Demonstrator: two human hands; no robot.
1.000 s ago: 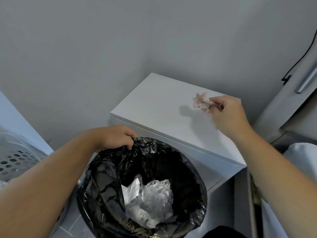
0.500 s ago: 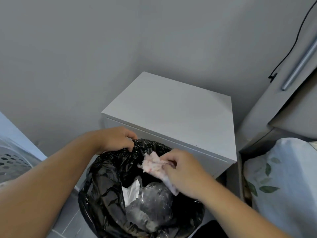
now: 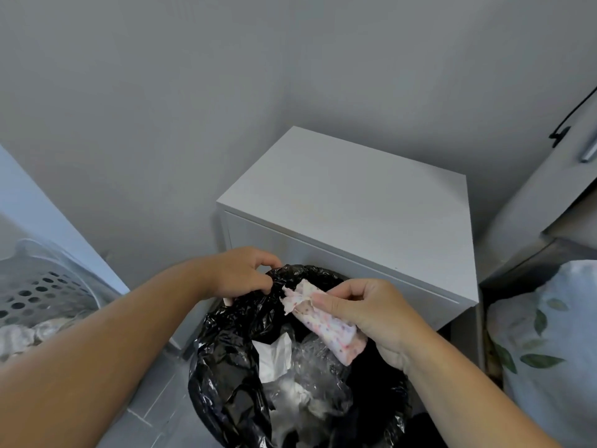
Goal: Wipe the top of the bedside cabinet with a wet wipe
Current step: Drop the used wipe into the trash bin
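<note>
The white bedside cabinet (image 3: 352, 202) stands in the corner with nothing on its top. In front of it is a bin lined with a black bag (image 3: 232, 376). My right hand (image 3: 378, 315) grips a crumpled white wet wipe with pink dots (image 3: 318, 321) and holds it above the bin's opening. My left hand (image 3: 242, 273) pinches the far rim of the black bag. White paper and clear plastic lie inside the bin.
A perforated white laundry basket (image 3: 38, 286) sits at the left. A leaf-patterned pillow (image 3: 546, 337) and a bed frame are at the right. A grey headboard panel (image 3: 549, 195) with a black cable stands beside the cabinet. Grey walls close the corner.
My right hand carried the wet wipe off the cabinet top and down over the bin. My left hand kept its hold on the bag's rim.
</note>
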